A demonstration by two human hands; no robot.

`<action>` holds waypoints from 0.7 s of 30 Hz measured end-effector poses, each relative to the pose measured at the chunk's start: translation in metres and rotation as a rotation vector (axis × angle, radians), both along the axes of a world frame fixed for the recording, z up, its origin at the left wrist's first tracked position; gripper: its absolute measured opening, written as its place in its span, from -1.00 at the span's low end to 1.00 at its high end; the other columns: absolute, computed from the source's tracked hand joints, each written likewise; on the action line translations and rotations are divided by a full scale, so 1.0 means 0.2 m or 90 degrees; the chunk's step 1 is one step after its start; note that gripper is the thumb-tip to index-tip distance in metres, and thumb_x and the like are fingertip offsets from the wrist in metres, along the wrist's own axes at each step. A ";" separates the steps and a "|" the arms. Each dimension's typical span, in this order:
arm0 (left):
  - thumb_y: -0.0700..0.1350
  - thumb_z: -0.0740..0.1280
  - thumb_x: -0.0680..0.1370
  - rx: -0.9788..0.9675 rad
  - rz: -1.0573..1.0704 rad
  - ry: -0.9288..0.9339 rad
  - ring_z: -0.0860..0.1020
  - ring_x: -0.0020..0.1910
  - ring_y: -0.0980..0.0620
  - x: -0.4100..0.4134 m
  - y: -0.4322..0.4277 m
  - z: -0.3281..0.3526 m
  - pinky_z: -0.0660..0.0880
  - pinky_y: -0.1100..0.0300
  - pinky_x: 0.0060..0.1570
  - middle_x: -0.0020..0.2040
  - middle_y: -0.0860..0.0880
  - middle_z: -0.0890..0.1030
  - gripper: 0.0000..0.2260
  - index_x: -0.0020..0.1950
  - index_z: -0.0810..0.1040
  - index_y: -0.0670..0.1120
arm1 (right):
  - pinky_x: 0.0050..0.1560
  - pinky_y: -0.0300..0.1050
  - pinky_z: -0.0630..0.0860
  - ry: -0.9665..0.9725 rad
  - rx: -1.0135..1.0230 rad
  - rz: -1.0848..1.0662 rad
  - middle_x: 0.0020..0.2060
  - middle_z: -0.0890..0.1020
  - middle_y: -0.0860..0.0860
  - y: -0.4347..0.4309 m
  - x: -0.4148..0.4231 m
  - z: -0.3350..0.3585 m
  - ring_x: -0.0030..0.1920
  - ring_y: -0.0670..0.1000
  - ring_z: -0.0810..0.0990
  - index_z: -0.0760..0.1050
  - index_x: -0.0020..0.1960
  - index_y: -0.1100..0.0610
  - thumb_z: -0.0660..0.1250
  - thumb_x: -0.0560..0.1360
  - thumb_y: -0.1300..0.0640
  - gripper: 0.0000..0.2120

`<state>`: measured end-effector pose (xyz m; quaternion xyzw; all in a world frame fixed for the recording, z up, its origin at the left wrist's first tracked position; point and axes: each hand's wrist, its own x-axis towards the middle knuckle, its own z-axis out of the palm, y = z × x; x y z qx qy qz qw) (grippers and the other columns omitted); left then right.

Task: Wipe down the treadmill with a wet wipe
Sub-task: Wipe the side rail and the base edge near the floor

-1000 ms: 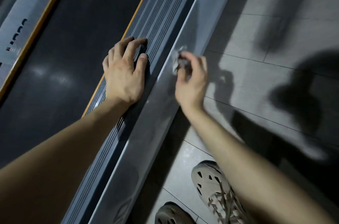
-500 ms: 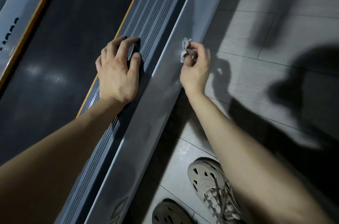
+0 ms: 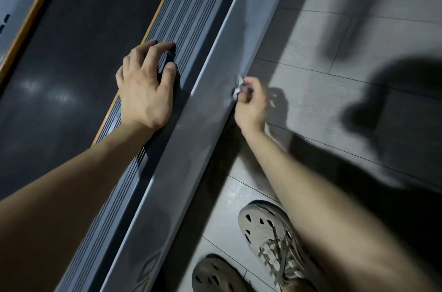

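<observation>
Grey metal meets a crumpled wet wipe (image 3: 238,87) at the outer edge of the treadmill (image 3: 79,57) side panel (image 3: 210,109). My right hand (image 3: 251,106) pinches the wad tight between thumb and curled fingers. My left hand (image 3: 146,90), fingers spread and holding nothing, braces on the ribbed foot rail (image 3: 191,16). To do it well, I judge, I should press more of the wipe flat to the panel and draw it along the edge in one long, overlapping pass.
</observation>
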<state>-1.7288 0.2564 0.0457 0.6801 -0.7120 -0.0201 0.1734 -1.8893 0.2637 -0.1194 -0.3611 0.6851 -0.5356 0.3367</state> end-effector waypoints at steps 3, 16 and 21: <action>0.08 0.19 0.68 0.003 -0.004 0.010 0.36 0.49 0.00 0.00 0.00 0.01 0.23 -0.17 0.53 0.49 0.11 0.45 -0.65 0.47 0.48 0.24 | 0.11 0.16 0.59 -0.028 0.009 -0.010 0.07 0.62 0.02 -0.06 0.00 0.10 0.06 0.00 0.58 0.62 0.16 0.12 0.25 0.46 0.40 -0.64; 0.10 0.20 0.68 -0.003 -0.001 0.004 0.38 0.48 0.01 0.00 0.01 0.00 0.23 -0.16 0.53 0.48 0.12 0.45 -0.65 0.47 0.49 0.23 | 0.21 -0.12 0.58 0.055 -0.207 0.047 0.15 0.57 0.09 -0.01 -0.01 0.40 0.15 0.01 0.59 0.67 0.21 0.16 0.34 0.49 0.46 -0.63; 0.11 0.18 0.69 0.005 -0.008 -0.007 0.36 0.50 -0.01 0.00 0.00 0.00 0.23 -0.20 0.54 0.50 0.10 0.44 -0.64 0.49 0.48 0.23 | 0.24 0.08 0.57 0.045 -0.264 0.082 0.17 0.55 0.16 0.19 0.13 0.49 0.20 0.13 0.58 0.68 0.22 0.22 0.36 0.54 0.45 -0.69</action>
